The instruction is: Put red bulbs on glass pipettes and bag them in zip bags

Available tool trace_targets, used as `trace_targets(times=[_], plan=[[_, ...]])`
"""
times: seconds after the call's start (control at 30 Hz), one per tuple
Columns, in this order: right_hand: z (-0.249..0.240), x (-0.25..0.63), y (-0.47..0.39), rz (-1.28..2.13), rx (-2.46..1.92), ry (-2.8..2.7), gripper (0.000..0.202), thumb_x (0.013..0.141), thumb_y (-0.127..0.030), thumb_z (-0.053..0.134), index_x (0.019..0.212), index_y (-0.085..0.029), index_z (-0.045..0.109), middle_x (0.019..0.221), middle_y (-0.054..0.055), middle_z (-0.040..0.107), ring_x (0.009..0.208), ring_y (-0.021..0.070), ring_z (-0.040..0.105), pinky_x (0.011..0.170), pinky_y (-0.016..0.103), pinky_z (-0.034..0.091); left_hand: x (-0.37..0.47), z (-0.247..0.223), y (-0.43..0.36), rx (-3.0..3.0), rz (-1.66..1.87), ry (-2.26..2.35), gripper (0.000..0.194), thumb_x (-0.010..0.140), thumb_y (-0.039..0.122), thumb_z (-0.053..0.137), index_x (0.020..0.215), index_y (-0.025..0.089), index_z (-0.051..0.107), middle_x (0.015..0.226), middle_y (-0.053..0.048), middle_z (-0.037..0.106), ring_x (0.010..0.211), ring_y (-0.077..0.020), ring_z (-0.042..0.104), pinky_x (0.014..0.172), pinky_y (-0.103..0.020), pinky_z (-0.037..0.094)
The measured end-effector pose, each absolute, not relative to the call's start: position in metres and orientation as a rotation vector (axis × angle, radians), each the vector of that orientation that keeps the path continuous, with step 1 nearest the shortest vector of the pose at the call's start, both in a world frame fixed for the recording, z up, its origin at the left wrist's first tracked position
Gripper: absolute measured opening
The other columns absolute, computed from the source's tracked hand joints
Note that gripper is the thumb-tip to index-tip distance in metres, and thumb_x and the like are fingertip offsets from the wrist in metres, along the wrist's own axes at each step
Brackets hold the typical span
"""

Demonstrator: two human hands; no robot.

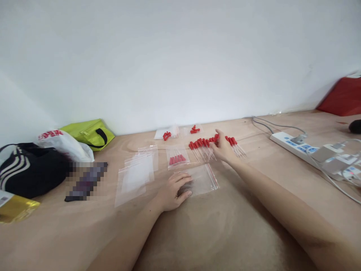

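My left hand (176, 190) rests on the left end of a clear zip bag (201, 180), its thumb and fingers apart. The bag lies flat with its red-lined zip to the right. My right hand (224, 148) reaches into a row of thin clear droppers with red bulbs (200, 143). Its thumb and forefinger close around a red bulb, though the contact is partly hidden. A few more droppers (232, 142) lie just right of that hand. Behind my left hand, a zip bag (177, 160) holds several droppers, bulbs toward me.
Empty zip bags (137, 173) overlap on the left. Two bags with red bulbs (167, 135) lie by the wall. A white power strip (304, 148) with plugs and cables is at right. A black cap (31, 169), white bag (64, 145) and yellow-green pouch (90, 133) sit left.
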State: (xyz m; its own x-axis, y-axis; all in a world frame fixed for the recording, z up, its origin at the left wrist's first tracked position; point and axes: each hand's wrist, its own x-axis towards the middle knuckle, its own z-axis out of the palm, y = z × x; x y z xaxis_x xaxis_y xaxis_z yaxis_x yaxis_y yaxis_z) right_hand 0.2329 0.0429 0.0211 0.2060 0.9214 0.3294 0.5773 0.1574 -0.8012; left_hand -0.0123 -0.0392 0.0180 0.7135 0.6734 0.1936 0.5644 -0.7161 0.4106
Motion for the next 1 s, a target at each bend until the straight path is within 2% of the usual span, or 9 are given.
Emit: trace_targets(times=[0.13, 0.2, 0.4, 0.5, 0.6, 0.73, 0.87, 1.0], plan=[[0.003, 0.254, 0.004, 0.752, -1.385, -1.195, 0.055, 0.073, -0.033, 0.049, 0.122, -0.015, 0.03, 0.063, -0.003, 0.051, 0.047, 0.0118, 0.05, 0.046, 0.026, 0.042, -0.011, 0.017, -0.039, 2.61, 0.47, 0.978, 0.037, 0.081, 0.029, 0.05, 0.117, 0.022, 0.049, 0.122, -0.007, 0.051, 0.116, -0.0219, 0.043, 0.1, -0.044, 0.033], [-0.004, 0.252, -0.011, 0.848, -1.326, -1.081, 0.053, 0.072, -0.038, 0.05, 0.117, -0.017, 0.03, 0.062, -0.005, 0.05, 0.043, 0.01, 0.047, 0.041, 0.023, 0.039, -0.011, 0.017, -0.039, 2.607, 0.459, 0.988, 0.037, 0.081, 0.03, 0.05, 0.118, 0.023, 0.047, 0.123, -0.007, 0.05, 0.117, -0.0219, 0.043, 0.1, -0.044, 0.032], [-0.005, 0.232, -0.031, 1.135, -1.129, -0.863, 0.044, 0.07, -0.048, 0.052, 0.1, -0.022, 0.034, 0.065, -0.004, 0.055, 0.05, 0.0108, 0.055, 0.051, 0.026, 0.047, -0.011, 0.02, -0.04, 2.588, 0.392, 1.013, 0.039, 0.087, 0.03, 0.04, 0.125, 0.022, 0.039, 0.126, -0.006, 0.048, 0.119, -0.0201, 0.04, 0.103, -0.043, 0.029], [-0.004, 0.23, -0.037, 1.24, -1.109, -0.883, 0.041, 0.065, -0.049, 0.058, 0.092, -0.021, 0.042, 0.067, -0.003, 0.056, 0.055, 0.0103, 0.057, 0.057, 0.027, 0.048, -0.012, 0.021, -0.039, 2.587, 0.344, 1.006, 0.044, 0.086, 0.028, 0.041, 0.128, 0.02, 0.034, 0.129, -0.006, 0.045, 0.121, -0.0202, 0.038, 0.105, -0.045, 0.025], [-0.004, 0.233, -0.041, 1.274, -1.175, -1.028, 0.039, 0.059, -0.044, 0.066, 0.083, -0.017, 0.051, 0.068, -0.002, 0.056, 0.054, 0.0077, 0.052, 0.054, 0.024, 0.045, -0.013, 0.019, -0.039, 2.584, 0.326, 1.015, 0.048, 0.083, 0.03, 0.045, 0.129, 0.02, 0.033, 0.13, -0.007, 0.044, 0.122, -0.0212, 0.036, 0.105, -0.046, 0.024], [-0.007, 0.236, -0.04, 1.254, -1.199, -1.205, 0.038, 0.054, -0.04, 0.071, 0.079, -0.017, 0.053, 0.064, -0.004, 0.054, 0.048, 0.006, 0.045, 0.046, 0.021, 0.038, -0.013, 0.017, -0.038, 2.564, 0.357, 1.022, 0.048, 0.083, 0.031, 0.046, 0.128, 0.021, 0.034, 0.131, -0.007, 0.043, 0.123, -0.0212, 0.035, 0.103, -0.043, 0.029], [-0.013, 0.235, -0.037, 1.157, -1.235, -1.425, 0.029, 0.058, -0.039, 0.07, 0.07, -0.016, 0.057, 0.05, -0.007, 0.044, 0.044, 0.0057, 0.036, 0.043, 0.02, 0.03, -0.012, 0.016, -0.037, 2.58, 0.362, 0.992, 0.043, 0.083, 0.031, 0.046, 0.125, 0.022, 0.039, 0.128, -0.006, 0.046, 0.121, -0.0205, 0.038, 0.104, -0.043, 0.028], [-0.011, 0.232, -0.037, 0.976, -1.251, -1.705, 0.022, 0.066, -0.037, 0.065, 0.074, -0.017, 0.067, 0.064, -0.001, 0.05, 0.052, 0.0071, 0.039, 0.048, 0.021, 0.032, -0.011, 0.018, -0.036, 2.602, 0.343, 0.958, 0.043, 0.083, 0.03, 0.046, 0.125, 0.022, 0.039, 0.126, -0.006, 0.048, 0.12, -0.0204, 0.04, 0.105, -0.044, 0.025]])
